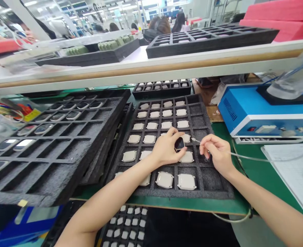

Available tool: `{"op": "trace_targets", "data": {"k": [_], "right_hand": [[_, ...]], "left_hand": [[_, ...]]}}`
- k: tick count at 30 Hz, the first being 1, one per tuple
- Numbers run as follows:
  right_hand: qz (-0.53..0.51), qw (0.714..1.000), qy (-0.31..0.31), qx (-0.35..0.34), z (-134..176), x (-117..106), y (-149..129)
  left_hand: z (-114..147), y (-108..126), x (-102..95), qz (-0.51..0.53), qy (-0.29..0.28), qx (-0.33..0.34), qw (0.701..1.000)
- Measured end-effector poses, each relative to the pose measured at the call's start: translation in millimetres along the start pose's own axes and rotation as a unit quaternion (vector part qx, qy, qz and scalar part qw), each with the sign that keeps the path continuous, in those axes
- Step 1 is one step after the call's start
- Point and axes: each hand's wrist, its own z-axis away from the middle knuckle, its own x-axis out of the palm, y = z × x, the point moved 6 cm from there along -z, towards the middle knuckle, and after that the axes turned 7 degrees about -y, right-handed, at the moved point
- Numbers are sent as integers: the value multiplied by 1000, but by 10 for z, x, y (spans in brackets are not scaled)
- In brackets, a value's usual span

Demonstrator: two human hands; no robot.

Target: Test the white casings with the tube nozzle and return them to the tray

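Observation:
My left hand [167, 146] pinches a small watch case with a dark glass face [179, 143] between thumb and fingers, above the middle of a black foam tray [213, 187]. Close to its right, my right hand [217, 152] grips a thin suction pen, whose small pale tip [194, 139] points at the watch case without touching it. A clear hose [259, 159] trails from the right hand toward a blue box. Rows of pale watch cases [186, 181] fill most of the tray's compartments; part of them is hidden under my left hand and forearm.
Left stands a stack of foam trays [71, 156] holding dark-faced watches. The blue machine [267, 106] and a paper sheet [290, 171] are at right. A white shelf [141, 70] with trays crosses above. Below the table edge sits another tray of pale parts [127, 222].

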Motion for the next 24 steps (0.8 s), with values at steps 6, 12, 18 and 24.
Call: {"op": "trace_targets", "data": {"k": [6, 12, 18, 24], "right_hand": [[-2, 1000, 2, 4, -7, 3, -12], [-8, 1000, 4, 9, -12, 13, -19], [-13, 1000, 3, 14, -21, 13, -15], [-11, 1000, 2, 16, -20, 15, -3]], "left_hand": [[-27, 15, -30, 145, -106, 168, 969], [-14, 0, -52, 136, -152, 143, 969], [-30, -127, -46, 32, -114, 69, 991], [-9, -92, -8, -25, -86, 58, 994]]}}
